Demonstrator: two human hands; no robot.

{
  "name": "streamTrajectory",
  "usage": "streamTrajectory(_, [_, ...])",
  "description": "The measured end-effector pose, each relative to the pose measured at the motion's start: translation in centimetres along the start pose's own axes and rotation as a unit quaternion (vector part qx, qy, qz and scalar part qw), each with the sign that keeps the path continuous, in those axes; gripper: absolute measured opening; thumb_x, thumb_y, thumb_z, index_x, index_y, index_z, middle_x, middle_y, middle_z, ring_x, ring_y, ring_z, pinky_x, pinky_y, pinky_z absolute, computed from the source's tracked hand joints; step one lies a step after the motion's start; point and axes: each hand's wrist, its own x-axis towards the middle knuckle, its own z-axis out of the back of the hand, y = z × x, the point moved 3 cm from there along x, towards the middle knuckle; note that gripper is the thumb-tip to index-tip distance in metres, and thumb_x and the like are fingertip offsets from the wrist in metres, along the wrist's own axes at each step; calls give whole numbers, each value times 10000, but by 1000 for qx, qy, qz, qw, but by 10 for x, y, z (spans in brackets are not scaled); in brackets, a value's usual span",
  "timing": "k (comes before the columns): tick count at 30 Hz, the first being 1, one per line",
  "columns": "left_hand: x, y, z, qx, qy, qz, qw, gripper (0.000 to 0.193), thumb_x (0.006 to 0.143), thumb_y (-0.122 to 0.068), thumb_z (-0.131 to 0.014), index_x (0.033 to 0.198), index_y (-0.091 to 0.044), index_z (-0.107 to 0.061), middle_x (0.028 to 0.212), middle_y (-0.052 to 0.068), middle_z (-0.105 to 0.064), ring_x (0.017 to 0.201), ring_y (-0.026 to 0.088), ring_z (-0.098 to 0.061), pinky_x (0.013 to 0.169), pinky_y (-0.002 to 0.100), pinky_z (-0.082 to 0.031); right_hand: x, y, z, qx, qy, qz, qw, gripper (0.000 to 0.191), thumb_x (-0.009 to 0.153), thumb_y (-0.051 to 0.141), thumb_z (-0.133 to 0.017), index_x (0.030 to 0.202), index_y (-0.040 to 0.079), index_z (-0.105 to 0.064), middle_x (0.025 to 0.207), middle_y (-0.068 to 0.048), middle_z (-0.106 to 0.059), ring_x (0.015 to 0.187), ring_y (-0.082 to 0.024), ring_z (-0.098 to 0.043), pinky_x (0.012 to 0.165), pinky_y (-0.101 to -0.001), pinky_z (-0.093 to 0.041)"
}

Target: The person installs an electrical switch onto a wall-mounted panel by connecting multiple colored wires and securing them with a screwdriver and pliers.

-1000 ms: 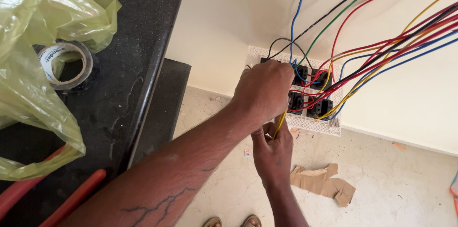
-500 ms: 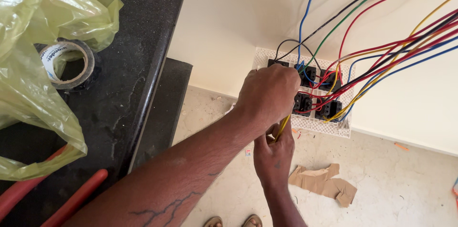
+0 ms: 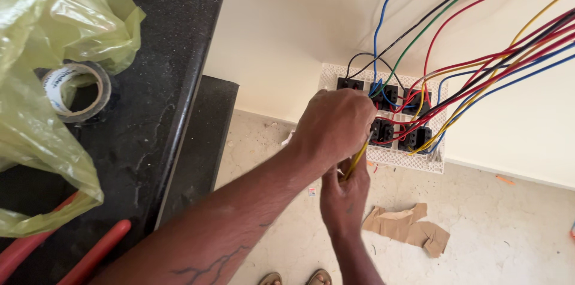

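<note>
While your left hand (image 3: 332, 129) is closed over the yellow insulated wire (image 3: 357, 160) just in front of the white perforated switch plate (image 3: 383, 159), that wire is the thing most likely to betray you. It runs down from the black switch modules (image 3: 383, 96) into your right hand (image 3: 342, 198), whose fingers are curled shut around its lower end. Whether any tool sits in that grip I cannot tell; the left hand hides it.

Pull too hard and the yellow wire could slip out of its terminal, or drag a neighbouring red or blue lead loose with it. The bundle of coloured wires (image 3: 479, 51) hangs taut from the upper right across the plate's right edge, so a snag from your knuckles might tug several connections at once. If any strand is bare, your fingers are very near it.

Farther off, a roll of clear tape (image 3: 76, 91) and a yellow-green plastic bag (image 3: 42, 33) lie on the black stone table (image 3: 162, 81), near its left edge. Torn brown cardboard (image 3: 407, 228) lies on the floor (image 3: 509, 225) beside your feet, where you might slip.
</note>
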Motion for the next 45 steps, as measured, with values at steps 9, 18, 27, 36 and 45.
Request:
streamTrajectory(9, [-8,-6,-8,-87,-62,46,993,144,810,-86,-732,681,-87,-668,770,72,-654,719,247,-674,670,440,-557,6,-1,14,-29,-5,-35,999,638,916,142,-666,1495,27,-424,897,-133,-747,755,-125,-697,627,-296,-570])
streamTrajectory(18, [-5,-1,1,-142,-40,94,985,129,759,-112,-757,670,-103,-664,683,55,-683,705,264,-691,654,440,-549,14,8,16,-82,-4,-5,997,416,853,159,-713,1211,-15,-592,690,-93,-697,600,-106,-629,556,-287,-498])
streamTrajectory(27, [-8,-8,-4,-58,-39,8,998,126,832,-105,-702,730,-53,-648,819,90,-642,785,280,-684,690,453,-553,12,-2,16,-107,-31,-13,994,442,836,159,-714,1216,-27,-586,621,-97,-657,524,-122,-583,511,-302,-465])
streamTrajectory(36, [-6,-2,-11,-91,-5,13,996,182,876,-157,-692,746,-30,-679,822,130,-665,790,305,-694,714,461,-569,8,-8,15,-73,-68,18,995,607,835,79,-672,1412,-22,-510,740,-71,-687,528,-74,-559,472,-254,-450])
streamTrajectory(45, [-3,-2,-6,-90,-33,7,995,177,819,-88,-719,656,-37,-675,748,165,-683,735,343,-695,656,496,-557,-3,-27,51,-91,-197,35,975,264,956,132,-731,1175,-10,-689,798,-26,-673,523,-22,-495,432,-201,-345])
